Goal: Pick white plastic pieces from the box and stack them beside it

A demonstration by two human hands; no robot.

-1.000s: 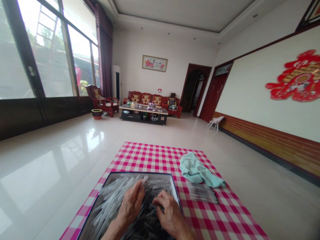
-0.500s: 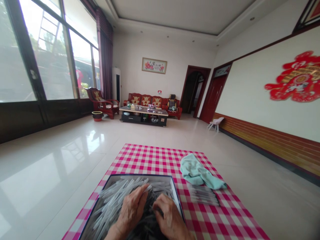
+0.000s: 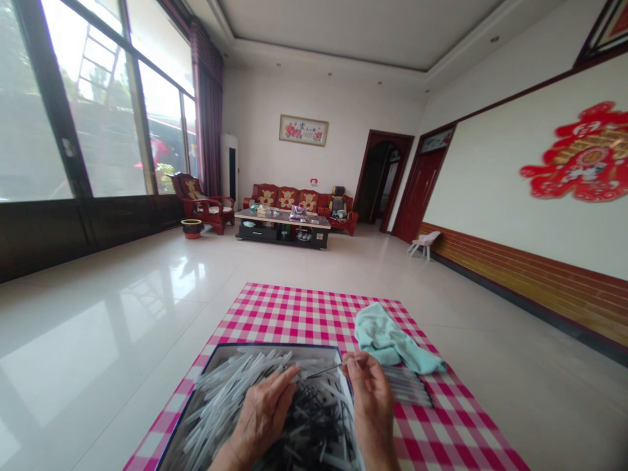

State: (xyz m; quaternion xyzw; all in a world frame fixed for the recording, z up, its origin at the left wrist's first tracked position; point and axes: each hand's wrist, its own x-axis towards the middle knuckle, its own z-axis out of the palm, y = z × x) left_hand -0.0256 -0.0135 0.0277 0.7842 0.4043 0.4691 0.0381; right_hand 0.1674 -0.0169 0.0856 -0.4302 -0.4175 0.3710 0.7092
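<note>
A shallow box with a dark blue rim holds many translucent tubes on its left and dark thin pieces on its right. Over the box, my left hand has its fingers pressed together; whatever may be at their tips is too small to make out. My right hand, at the box's right edge, pinches a thin dark stick that points left toward my left fingertips. Beside my right hand lies a row of clear tubes with dark ends, just below a mint-green cloth.
A pink and white checked cloth covers the table under the box. Farther off are a low table, a red sofa, a wooden chair and a small pink chair.
My right hand has moved up and right from inside the box to its right edge, and the thin dark stick now shows in it. My left hand has barely shifted.
</note>
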